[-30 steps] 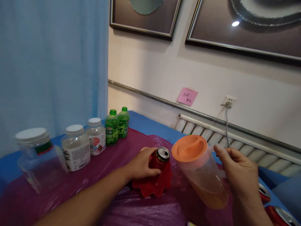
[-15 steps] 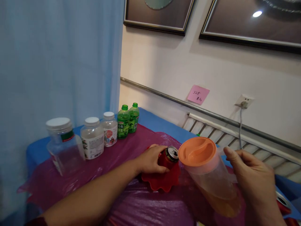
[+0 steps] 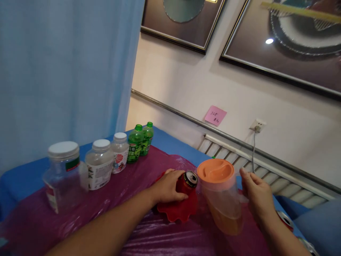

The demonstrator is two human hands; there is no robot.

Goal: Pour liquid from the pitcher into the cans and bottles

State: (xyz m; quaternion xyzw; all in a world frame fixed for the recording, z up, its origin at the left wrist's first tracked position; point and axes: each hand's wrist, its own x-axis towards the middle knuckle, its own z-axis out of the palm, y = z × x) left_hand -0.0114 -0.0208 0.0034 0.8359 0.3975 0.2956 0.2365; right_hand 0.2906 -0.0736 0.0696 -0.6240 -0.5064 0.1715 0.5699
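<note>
The left hand [image 3: 167, 186] is clamped around a red can [image 3: 186, 182], thumb on the near side and fingers around the far side, its opened top in view. The can is within the outline of a red scalloped dish [image 3: 177, 213]; the hand hides whether its base touches the dish.

The right hand [image 3: 257, 193] is closed on the handle of a clear jug [image 3: 221, 202] with an orange lid [image 3: 216, 170], partly filled with amber liquid [image 3: 230, 224]. The jug is just to the right of the left hand, its lid beside the can's top; whether its base is on the purple sheet [image 3: 160, 238] cannot be told.

The step in hand looks like steadying the can while managing the jug by its handle. Any move from here calls for a firm left grip and a level, controlled right wrist, since the lid edge and can top are so close.

Beyond the left hand are two green bottles [image 3: 135, 146], with three clear jars [image 3: 99, 169] to their left. Another opened can [image 3: 285, 220] is beside the right forearm.
</note>
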